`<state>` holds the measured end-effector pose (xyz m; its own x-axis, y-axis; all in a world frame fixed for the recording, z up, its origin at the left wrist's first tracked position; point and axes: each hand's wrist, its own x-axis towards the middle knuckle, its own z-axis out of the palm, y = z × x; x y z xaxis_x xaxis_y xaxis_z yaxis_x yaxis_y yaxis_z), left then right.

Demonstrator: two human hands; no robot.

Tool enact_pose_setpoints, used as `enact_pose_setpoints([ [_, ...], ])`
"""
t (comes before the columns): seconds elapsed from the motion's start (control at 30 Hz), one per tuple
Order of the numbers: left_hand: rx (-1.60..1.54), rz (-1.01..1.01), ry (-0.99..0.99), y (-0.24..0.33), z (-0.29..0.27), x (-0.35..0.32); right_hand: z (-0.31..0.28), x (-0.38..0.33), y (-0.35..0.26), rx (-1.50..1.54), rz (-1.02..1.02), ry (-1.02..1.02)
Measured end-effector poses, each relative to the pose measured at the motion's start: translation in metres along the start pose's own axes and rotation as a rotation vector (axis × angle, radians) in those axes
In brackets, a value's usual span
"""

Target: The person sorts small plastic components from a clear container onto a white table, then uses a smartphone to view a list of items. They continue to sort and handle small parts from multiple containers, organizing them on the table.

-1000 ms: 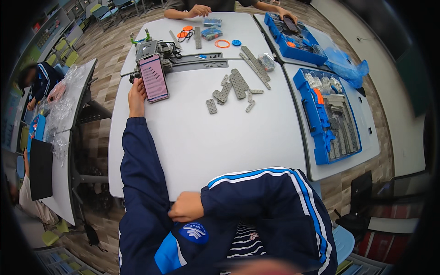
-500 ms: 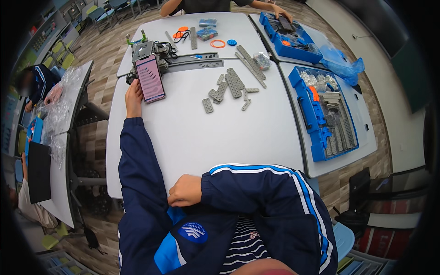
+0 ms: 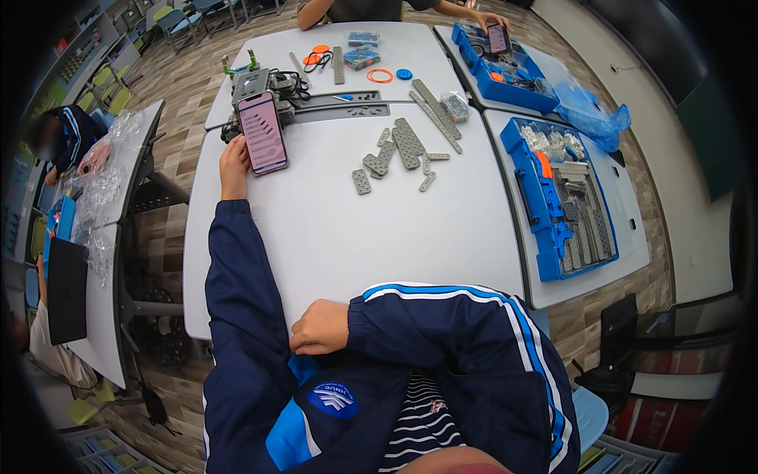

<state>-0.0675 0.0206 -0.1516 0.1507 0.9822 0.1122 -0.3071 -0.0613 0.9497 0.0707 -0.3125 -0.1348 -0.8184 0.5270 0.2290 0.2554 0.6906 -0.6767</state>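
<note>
"Where is the phone [image 3: 262, 133]?"

"Near the desk's [image 3: 332, 237] far left corner. The left hand [image 3: 234, 164] holds its near end. Its long side points away."

"And the right hand [image 3: 320, 327]?"

"Curled shut, empty, at the desk's near edge, well apart from the phone."

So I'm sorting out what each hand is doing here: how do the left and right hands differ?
The left hand is stretched far out across the white table, while the right hand is tucked in close to the body at the table's near edge. The left hand holds a phone propped up; the right hand is curled into a loose fist with nothing visible in it. Both come out of dark blue jacket sleeves.
</note>
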Motion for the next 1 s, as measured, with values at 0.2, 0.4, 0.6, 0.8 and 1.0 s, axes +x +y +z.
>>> enact_pose_setpoints([
  [0.2,0.002,0.007,-0.001,0.0011,0.0005,-0.0015,0.0000,0.0001,0.0003,-0.002,-0.003,-0.003],
  [0.4,0.004,0.012,-0.002,0.0004,0.0004,-0.0008,0.0001,-0.0001,0.0006,-0.001,-0.006,0.001],
  [0.6,0.013,0.006,0.000,-0.0013,-0.0013,0.0009,-0.0002,0.0003,-0.0002,-0.010,-0.002,-0.006],
  [0.8,0.018,0.003,0.004,-0.0029,-0.0033,0.0018,-0.0012,-0.0002,-0.0005,-0.010,-0.007,-0.002],
  [1.0,0.022,0.003,-0.002,-0.0041,-0.0053,0.0033,-0.0011,0.0000,-0.0006,-0.006,0.000,-0.013],
])
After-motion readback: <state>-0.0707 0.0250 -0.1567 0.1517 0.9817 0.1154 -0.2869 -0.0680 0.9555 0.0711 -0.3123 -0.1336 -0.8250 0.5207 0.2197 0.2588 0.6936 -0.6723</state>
